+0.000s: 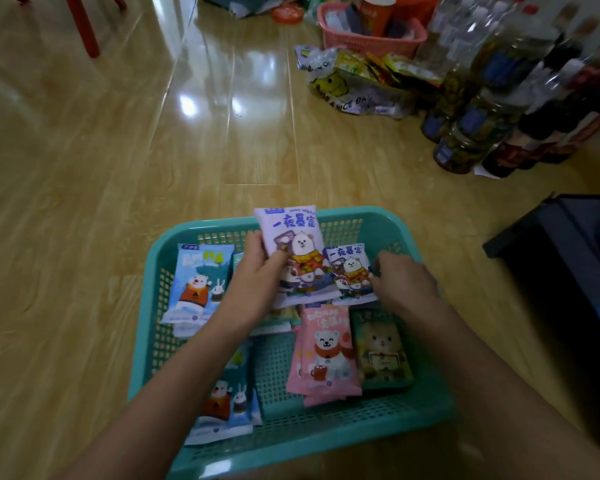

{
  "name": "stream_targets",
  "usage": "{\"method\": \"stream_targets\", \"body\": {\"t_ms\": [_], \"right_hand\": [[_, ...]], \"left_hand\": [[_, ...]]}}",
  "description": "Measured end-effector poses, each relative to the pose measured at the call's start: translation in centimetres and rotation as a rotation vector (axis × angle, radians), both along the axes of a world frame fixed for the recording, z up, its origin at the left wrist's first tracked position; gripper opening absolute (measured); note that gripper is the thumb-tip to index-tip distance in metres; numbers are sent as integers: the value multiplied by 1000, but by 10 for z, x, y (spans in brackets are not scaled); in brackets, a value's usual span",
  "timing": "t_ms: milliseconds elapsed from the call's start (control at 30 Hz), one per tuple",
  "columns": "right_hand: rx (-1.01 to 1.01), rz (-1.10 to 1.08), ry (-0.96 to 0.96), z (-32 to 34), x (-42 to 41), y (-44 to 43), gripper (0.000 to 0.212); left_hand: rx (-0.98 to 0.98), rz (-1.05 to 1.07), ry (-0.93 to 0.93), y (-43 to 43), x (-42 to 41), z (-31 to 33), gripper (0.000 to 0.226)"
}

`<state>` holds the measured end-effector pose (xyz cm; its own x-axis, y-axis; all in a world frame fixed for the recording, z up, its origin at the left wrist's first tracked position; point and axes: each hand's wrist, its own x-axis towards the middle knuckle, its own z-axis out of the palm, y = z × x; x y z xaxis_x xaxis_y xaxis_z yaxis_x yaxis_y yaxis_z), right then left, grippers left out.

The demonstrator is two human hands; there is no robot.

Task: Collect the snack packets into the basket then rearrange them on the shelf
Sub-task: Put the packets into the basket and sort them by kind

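Left hand (257, 271) pinching purple packet (293, 237) by edge; right hand (406, 282) curling at second packet (349, 271), grip unclear. Both seeming light, soft, slippery.

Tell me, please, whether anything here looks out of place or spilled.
Yes: a loose heap of snack packets sprawls on the floor beside the pink basket, outside any basket. Nothing in the teal basket looks damaged.
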<state>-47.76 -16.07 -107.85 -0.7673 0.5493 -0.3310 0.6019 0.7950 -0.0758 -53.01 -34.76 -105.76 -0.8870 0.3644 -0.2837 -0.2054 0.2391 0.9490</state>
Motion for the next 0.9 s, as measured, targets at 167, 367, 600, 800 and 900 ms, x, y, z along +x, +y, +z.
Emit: {"method": "stream_targets", "body": {"t_ms": [167,367,600,800,900], "right_hand": [[-135,-41,223,21,14,25,24],[-253,-91,267,26,22,37,22],[-242,-70,422,27,11,6,22],[-421,190,273,3,-11,-74,40],[-377,202,181,-7,-20,-100,58]], "left_hand": [[-103,-164,-136,48,3,-25,19],[-254,-175,-182,87,5,-48,25],[-274,-69,117,44,22,-26,26],[-609,245,456,-54,5,-30,28],[-758,151,263,-74,-11,-36,54]]}}
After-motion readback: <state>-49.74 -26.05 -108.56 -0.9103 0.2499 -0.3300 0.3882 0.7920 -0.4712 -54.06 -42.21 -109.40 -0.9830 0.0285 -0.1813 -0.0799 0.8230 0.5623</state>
